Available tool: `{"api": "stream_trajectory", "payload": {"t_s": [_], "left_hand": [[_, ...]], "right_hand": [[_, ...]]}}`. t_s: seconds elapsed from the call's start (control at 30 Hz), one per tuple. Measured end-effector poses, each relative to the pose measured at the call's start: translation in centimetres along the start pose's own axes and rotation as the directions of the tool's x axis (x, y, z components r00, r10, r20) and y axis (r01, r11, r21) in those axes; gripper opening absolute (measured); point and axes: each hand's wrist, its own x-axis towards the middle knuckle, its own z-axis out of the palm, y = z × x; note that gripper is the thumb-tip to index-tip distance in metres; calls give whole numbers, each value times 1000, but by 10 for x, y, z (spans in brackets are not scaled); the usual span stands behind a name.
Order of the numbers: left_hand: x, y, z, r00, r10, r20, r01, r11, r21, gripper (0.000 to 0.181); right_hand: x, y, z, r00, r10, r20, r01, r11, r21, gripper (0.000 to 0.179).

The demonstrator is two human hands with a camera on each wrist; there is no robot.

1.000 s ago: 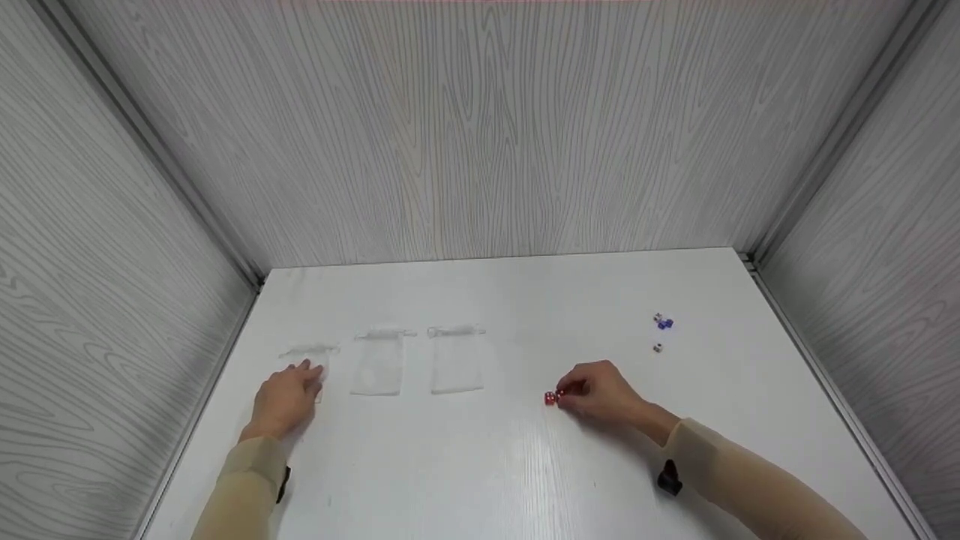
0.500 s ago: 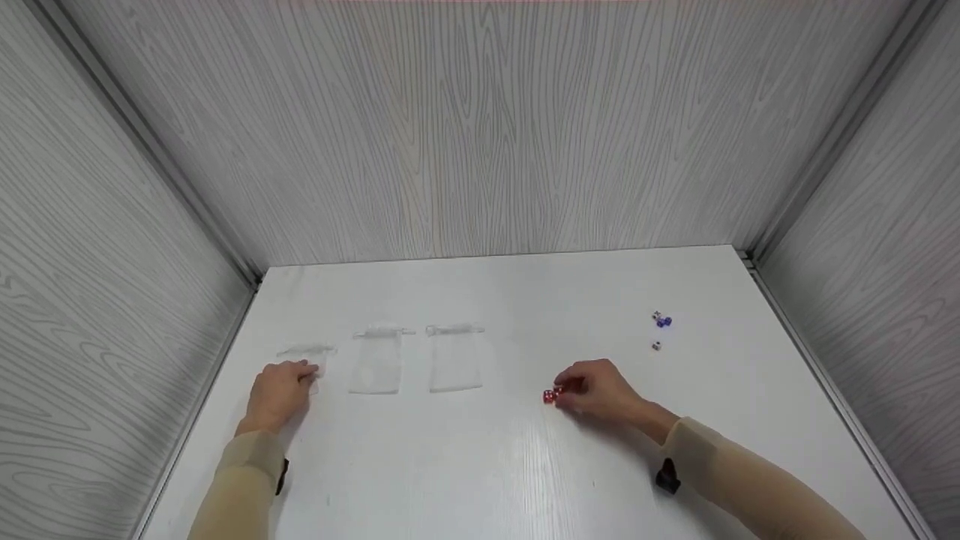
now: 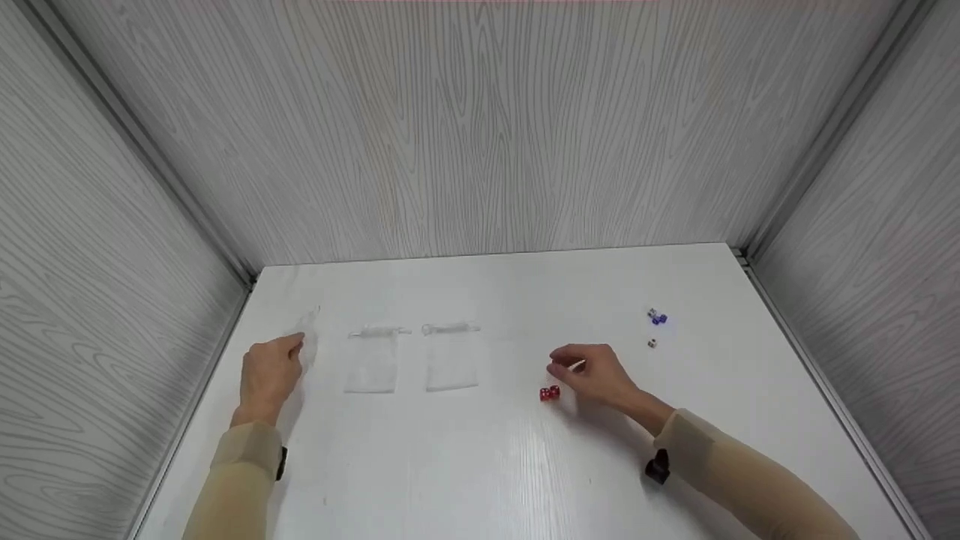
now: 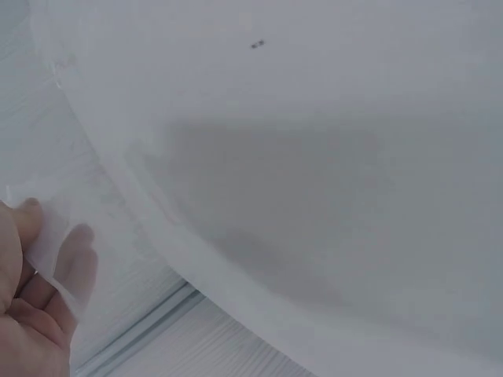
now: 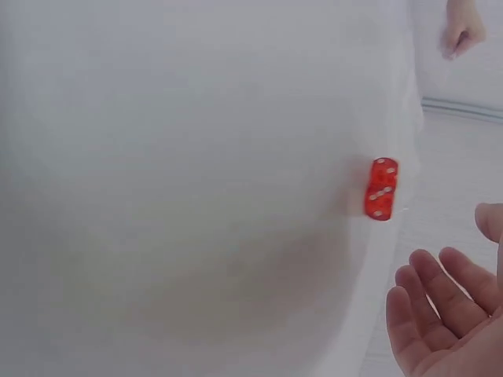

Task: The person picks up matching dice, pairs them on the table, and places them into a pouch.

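At the left of the table in the head view, my left hand (image 3: 268, 375) pinches a small clear plastic bag (image 3: 310, 346). In the left wrist view the thumb and fingers grip the see-through film (image 4: 59, 236), and some fingers show through it. Two red dice (image 3: 550, 393) with white pips lie side by side on the table right of the middle. Just above them is my right hand (image 3: 596, 373), fingers relaxed and holding nothing. The right wrist view shows the red dice (image 5: 380, 189) apart from the fingertips (image 5: 420, 258).
Two more clear bags (image 3: 373, 364) (image 3: 451, 360) lie flat on the white table (image 3: 420, 465), left of the middle. At the back right are two blue dice (image 3: 659, 319) with a white die (image 3: 652, 312), and another white die (image 3: 652, 343) nearer. Grey wood-grain panels (image 3: 480, 135) enclose the table.
My left hand has taken hold of the leftmost bag and lifted it from the table, moving slightly away from me. My right hand has let go of the red dice and risen off them.
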Motion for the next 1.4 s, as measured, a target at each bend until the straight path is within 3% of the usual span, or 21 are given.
{"api": "stream_trajectory", "payload": {"t_s": [0.1,0.23,0.47,0.57,0.77,0.97,1.1,1.4], "left_hand": [[3,12,-1,994,52,-95,-53,999,-8,23],[6,32,1,969,164,-184,-163,986,24,21],[9,73,5,889,351,-293,-331,936,115,23],[9,93,9,847,429,-314,-395,903,167,21],[9,135,20,775,559,-296,-495,827,267,21],[4,172,28,731,627,-270,-550,775,311,21],[0,193,34,713,651,-260,-574,755,317,20],[-10,228,51,681,705,-198,-618,699,360,20]], "right_hand": [[6,-10,2,1000,1,-13,-1,998,56,35],[15,-24,6,1000,9,-23,-6,991,131,35],[38,-47,9,998,56,1,-55,985,162,38],[49,-58,11,998,62,26,-67,965,255,38],[65,-74,18,993,105,60,-121,860,496,37],[79,-85,26,987,146,69,-157,771,618,37],[85,-92,31,985,161,66,-165,744,647,36],[92,-97,43,973,228,43,-199,727,657,37]]}}
